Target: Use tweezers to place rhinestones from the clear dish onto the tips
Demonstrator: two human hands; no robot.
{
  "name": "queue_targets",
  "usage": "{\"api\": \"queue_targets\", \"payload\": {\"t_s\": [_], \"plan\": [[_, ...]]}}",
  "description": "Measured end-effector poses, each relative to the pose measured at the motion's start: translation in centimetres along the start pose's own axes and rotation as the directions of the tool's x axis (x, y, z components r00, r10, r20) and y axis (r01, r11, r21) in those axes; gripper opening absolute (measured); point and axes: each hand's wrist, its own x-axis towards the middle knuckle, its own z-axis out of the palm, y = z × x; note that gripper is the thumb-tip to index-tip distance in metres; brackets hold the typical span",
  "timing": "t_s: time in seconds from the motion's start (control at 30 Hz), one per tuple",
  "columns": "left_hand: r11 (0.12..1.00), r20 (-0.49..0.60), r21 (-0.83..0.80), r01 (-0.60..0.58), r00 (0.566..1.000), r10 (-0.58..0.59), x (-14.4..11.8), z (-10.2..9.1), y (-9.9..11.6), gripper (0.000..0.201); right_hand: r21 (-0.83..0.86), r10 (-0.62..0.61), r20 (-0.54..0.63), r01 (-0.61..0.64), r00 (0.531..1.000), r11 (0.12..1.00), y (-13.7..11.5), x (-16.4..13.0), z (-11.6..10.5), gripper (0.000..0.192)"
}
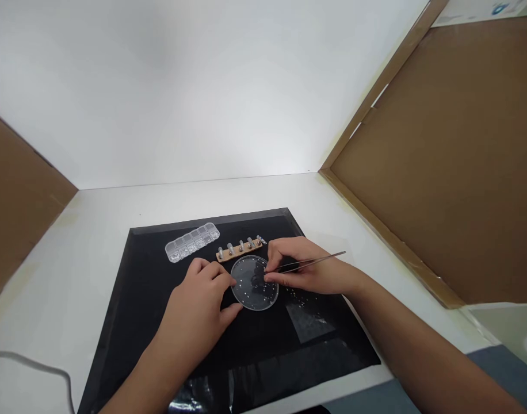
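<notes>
black mat, clear dish, silver tweezers

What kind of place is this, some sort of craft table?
Most likely a small craft bench screened by cardboard: a black mat holds a clear bead box, a round dish of tiny beads, and the right hand holds tweezers.

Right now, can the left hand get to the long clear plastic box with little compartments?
Probably yes. The left hand rests at the round clear dish, and the long clear plastic compartment box lies just beyond it on the black mat, with nothing between them.
</notes>
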Motion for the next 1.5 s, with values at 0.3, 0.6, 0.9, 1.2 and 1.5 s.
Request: {"api": "queue_targets", "payload": {"t_s": [0.3, 0.6, 0.9, 1.2, 1.5], "plan": [[1.000, 0.012, -0.007, 0.012, 1.000, -0.012, -0.1, -0.1, 0.0, 0.025, 0.058, 0.002, 0.045, -0.005, 0.999, 0.998, 0.0, 0.0, 0.2, 0.019], [1.000, 0.018, -0.019, 0.001, 1.000, 0.000, 0.0, -0.3, 0.1, 0.026, 0.073, -0.002, 0.062, -0.003, 0.998, 0.997, 0.1, 0.1, 0.5, 0.018], [1.000, 0.024, -0.015, 0.011, 1.000, -0.010, -0.1, -0.4, 0.1, 0.025, 0.067, 0.006, 0.071, -0.011, 0.997, 0.998, 0.1, 0.1, 0.4, 0.018], [1.000, 0.030, -0.012, 0.015, 0.999, -0.015, -0.2, -0.4, 0.1, 0.027, 0.036, -0.005, 0.019, 0.004, 1.000, 0.999, -0.2, 0.1, 0.1, 0.019], [1.000, 0.030, -0.014, 0.014, 0.999, -0.014, -0.2, -0.4, 0.0, 0.028, 0.098, 0.019, -0.136, -0.006, 0.991, 0.995, -0.2, -0.3, -0.9, 0.015]]}}
